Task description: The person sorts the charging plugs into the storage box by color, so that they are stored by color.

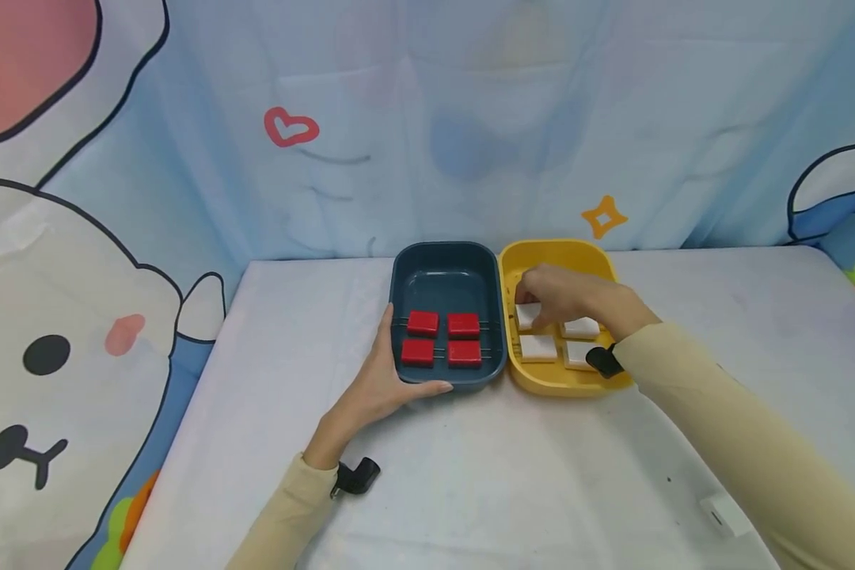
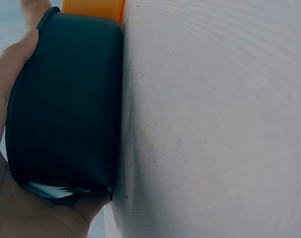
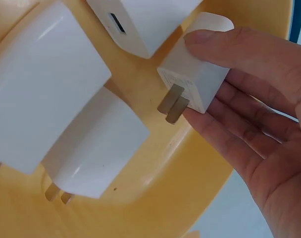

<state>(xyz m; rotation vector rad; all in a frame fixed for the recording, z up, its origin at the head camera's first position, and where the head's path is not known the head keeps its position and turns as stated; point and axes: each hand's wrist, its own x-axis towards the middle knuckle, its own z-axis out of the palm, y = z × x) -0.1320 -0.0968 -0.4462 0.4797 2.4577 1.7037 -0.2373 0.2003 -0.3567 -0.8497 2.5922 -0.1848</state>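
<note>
My right hand [image 1: 563,297] reaches into the yellow bin [image 1: 556,388] and pinches a white charger [image 3: 200,62] between thumb and fingers. Its two metal prongs show in the right wrist view. Other white chargers [image 1: 537,348] lie in the same bin, close around the fingers. My left hand [image 1: 378,380] holds the near left corner of the dark blue bin [image 1: 445,277], thumb along the front wall and fingers up the left side. Inside that bin, several red rectangular blocks [image 1: 423,322] with thin wire leads sit in two rows toward the near end.
Both bins stand side by side near the back of a white-covered table [image 1: 470,491]. Another white charger [image 1: 727,513] with a slot lies at the front right, beside the right sleeve [image 1: 741,427]. A printed cloth curtain [image 1: 399,182] hangs behind the bins.
</note>
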